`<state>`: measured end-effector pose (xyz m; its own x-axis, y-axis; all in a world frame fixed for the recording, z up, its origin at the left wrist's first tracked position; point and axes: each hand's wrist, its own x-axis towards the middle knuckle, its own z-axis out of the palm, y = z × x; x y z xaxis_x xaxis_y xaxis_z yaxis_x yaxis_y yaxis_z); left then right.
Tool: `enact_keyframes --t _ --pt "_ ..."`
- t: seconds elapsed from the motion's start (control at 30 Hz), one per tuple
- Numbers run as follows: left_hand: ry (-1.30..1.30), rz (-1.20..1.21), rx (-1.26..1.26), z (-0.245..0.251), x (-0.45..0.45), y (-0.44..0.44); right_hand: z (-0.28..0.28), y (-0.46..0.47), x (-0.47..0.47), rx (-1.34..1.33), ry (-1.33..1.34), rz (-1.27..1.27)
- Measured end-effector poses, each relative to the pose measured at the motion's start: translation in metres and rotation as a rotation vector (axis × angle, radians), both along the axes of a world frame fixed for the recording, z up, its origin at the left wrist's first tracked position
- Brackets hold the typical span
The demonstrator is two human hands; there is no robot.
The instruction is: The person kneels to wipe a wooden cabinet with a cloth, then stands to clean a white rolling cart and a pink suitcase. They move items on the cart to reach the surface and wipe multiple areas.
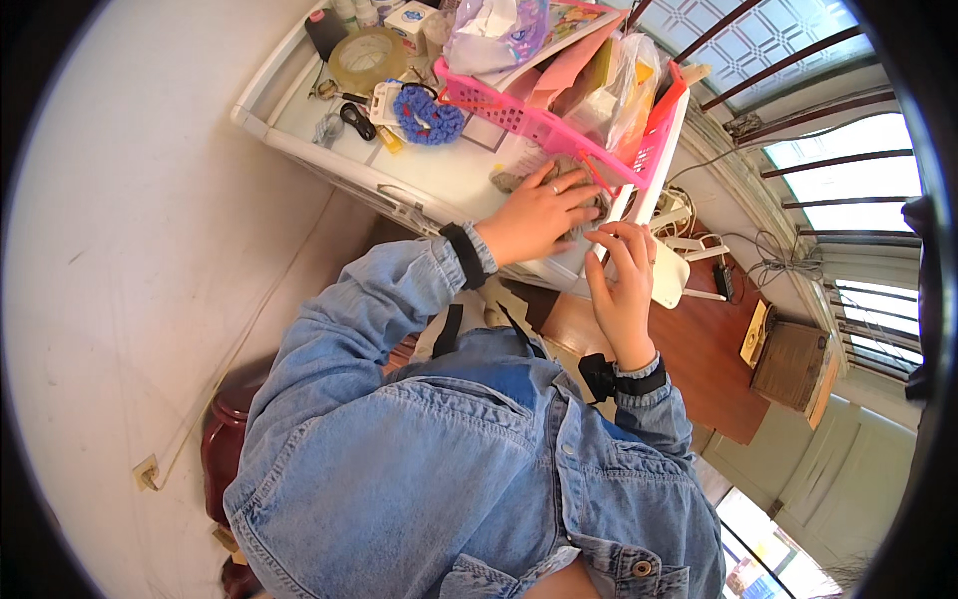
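Observation:
My left hand lies palm down on a crumpled grey cloth, holding it down against the white tabletop. Its fingers are spread over the cloth, and a ring sits on one of them. Part of the cloth is hidden beneath the hand. By the near right corner of the table, my right hand is raised with bent fingers apart and nothing in it. Just beyond the cloth stands a pink plastic basket, packed with papers, plastic bags and a purple packet.
Left of the basket lie a blue crocheted piece, a black coiled cable, a tape roll and a black thread spool. Barred windows line the right side. Cables and a wooden box are below them.

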<state>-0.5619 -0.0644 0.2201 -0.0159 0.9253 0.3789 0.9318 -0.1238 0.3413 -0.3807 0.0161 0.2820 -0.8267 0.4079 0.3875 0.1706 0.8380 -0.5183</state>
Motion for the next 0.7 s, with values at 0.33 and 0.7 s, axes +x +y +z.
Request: enact_keyframes --t 0.33,0.7 --pt "0.084 0.141 0.044 -0.01 -0.023 -0.019 -0.013 -0.002 0.001 0.037 0.038 -0.026" --pt "0.095 0.398 0.142 0.007 -0.06 -0.073 -0.011 -0.006 -0.002 0.08 0.041 -0.066"
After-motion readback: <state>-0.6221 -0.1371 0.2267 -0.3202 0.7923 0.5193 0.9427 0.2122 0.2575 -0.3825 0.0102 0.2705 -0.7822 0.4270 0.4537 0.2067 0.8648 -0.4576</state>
